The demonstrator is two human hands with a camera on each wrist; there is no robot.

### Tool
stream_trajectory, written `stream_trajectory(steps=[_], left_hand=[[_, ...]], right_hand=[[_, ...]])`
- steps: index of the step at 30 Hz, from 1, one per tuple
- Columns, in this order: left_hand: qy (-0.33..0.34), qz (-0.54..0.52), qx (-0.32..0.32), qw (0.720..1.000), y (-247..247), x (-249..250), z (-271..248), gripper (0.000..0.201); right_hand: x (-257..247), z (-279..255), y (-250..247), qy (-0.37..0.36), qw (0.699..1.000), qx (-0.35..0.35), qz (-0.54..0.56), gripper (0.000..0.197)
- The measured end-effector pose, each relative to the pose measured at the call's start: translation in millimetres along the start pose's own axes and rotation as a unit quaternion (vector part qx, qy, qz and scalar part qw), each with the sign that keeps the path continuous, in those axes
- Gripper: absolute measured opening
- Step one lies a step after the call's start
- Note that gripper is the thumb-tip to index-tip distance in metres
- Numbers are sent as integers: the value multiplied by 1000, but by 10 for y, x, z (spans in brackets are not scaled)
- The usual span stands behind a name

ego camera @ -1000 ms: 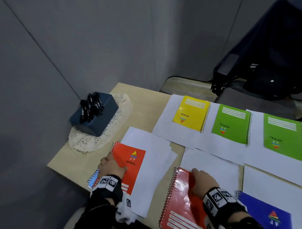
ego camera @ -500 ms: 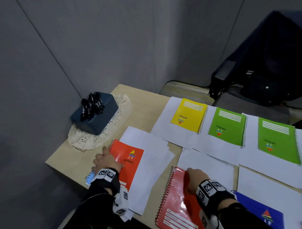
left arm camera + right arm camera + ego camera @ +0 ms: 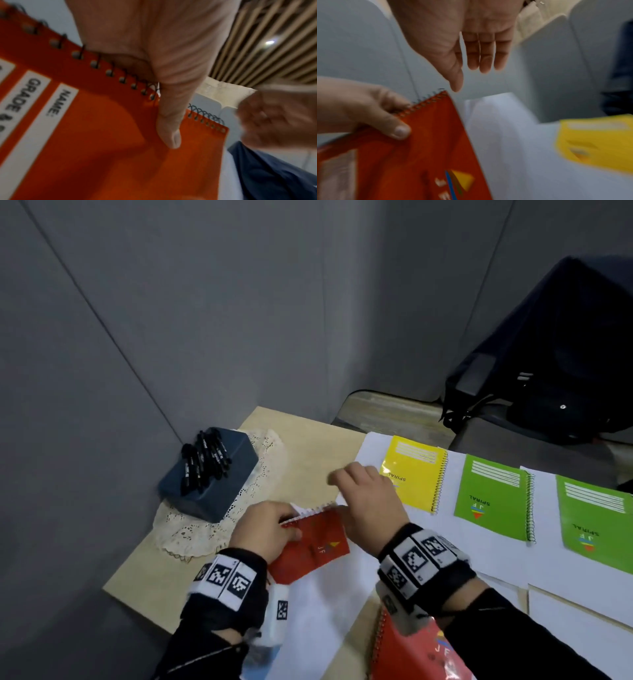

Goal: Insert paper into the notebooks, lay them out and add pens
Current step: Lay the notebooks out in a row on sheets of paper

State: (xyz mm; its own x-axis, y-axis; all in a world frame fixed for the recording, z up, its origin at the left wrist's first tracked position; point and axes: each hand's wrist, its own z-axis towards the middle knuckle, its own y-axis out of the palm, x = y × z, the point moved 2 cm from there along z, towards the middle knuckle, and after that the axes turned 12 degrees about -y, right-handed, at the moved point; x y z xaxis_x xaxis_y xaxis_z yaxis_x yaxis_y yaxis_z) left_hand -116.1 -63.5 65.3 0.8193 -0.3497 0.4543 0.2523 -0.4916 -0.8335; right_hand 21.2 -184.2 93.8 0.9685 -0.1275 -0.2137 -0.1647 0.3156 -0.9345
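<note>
L. hand [image 3: 265, 530] grips an orange spiral notebook [image 3: 315, 546] by its wire-bound edge, thumb pressed on the cover, lifting it tilted above white paper sheets [image 3: 308, 621] at the desk's [image 3: 308, 450] near-left corner. R. hand [image 3: 368, 498] hovers just beside the notebook's top corner, fingers straight and relaxed, grasping nothing. Farther back, a yellow notebook [image 3: 412, 472] and two green notebooks [image 3: 493, 503] lie flat on more paper, side by side. A second orange notebook [image 3: 414, 652] lies under the r. wrist. Black pens [image 3: 205, 460] sit atop a dark-blue box [image 3: 219, 491] on a lace doily [image 3: 181, 529], left of the notebooks.
</note>
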Motion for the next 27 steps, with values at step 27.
stream_trajectory(steps=[27], left_hand=[[-48,-55,49,996,299,-443,1000,43]], right_hand=[[1173,632,698,492,728,113,464,31]])
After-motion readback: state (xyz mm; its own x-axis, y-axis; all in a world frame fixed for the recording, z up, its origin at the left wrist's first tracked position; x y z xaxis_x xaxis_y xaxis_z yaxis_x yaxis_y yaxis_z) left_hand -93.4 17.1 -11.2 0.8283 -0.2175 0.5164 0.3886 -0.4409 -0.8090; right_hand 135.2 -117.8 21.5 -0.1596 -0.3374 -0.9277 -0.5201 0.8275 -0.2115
